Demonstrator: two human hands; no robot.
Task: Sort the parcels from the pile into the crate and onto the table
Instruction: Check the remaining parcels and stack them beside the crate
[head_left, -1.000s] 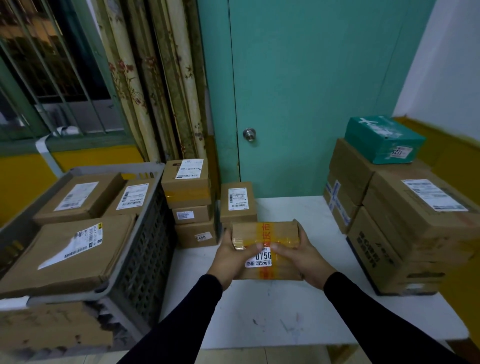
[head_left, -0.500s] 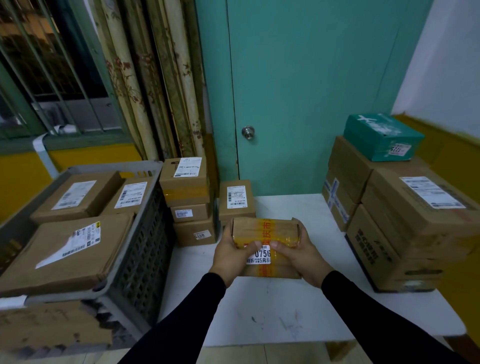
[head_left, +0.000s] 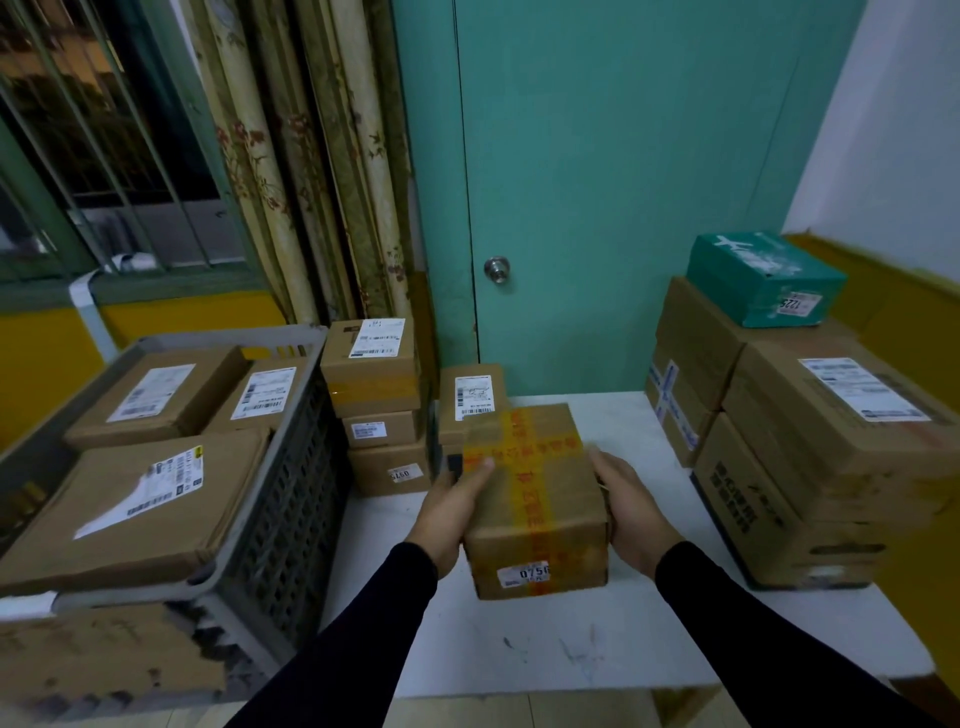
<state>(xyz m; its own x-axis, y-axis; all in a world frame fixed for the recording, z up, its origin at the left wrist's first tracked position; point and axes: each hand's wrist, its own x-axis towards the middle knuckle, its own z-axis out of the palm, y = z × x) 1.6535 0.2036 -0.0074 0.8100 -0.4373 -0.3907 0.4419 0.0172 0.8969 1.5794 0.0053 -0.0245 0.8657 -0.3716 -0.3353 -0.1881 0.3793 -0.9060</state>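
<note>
You wear long black sleeves on both arms. Your left sleeve (head_left: 363, 623) is plain and dark, close-fitting, with no logo, stripe or seam showing, and it ends in a simple cuff at the wrist. Your right sleeve (head_left: 769, 623) matches it in colour and cut, ending the same way. Your left hand (head_left: 447, 512) and right hand (head_left: 631, 512) are bare: ungloved, the fingers (head_left: 480, 467) uncovered. Little fabric texture shows in the dim light.

Both hands, left hand (head_left: 451, 506) and right hand (head_left: 631, 512), grip a taped parcel (head_left: 535, 499) above the table (head_left: 524, 654).
</note>
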